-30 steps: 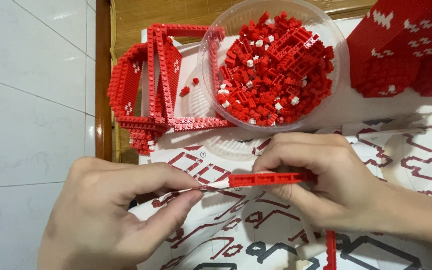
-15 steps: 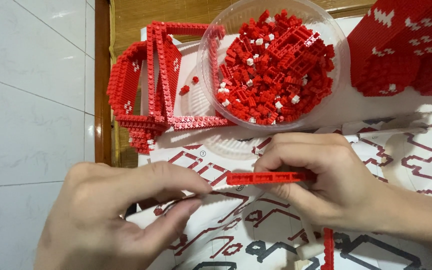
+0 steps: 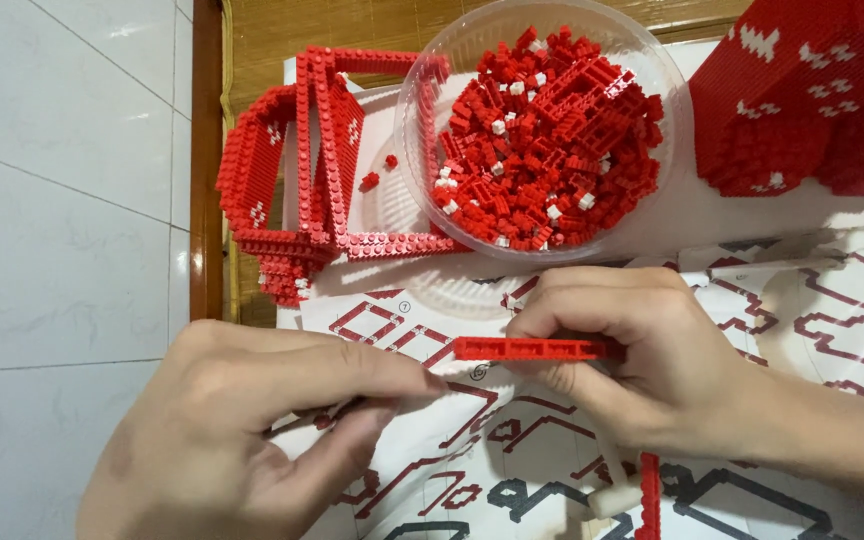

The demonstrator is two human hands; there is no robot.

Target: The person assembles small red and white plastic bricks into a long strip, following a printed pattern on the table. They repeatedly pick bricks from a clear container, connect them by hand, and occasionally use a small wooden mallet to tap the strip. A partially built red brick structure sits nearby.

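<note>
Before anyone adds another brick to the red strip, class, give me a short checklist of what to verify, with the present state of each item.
1. Red strip gripped by right hand: ok.
2. Left hand fingertips at the strip's left end: ok.
3. Small brick pinched in the left fingertips: cannot tell.
4. Bowl of loose bricks upright, well stocked: ok.
5. Instruction sheet readable under the hands: not ok, partly covered.

White tiled floor (image 3: pixel 62 200) along left side, grey grout lines. Dark wooden table edge (image 3: pixel 204 160) beside it. Woven bamboo mat (image 3: pixel 352 25) at top edge. Even light.
</note>
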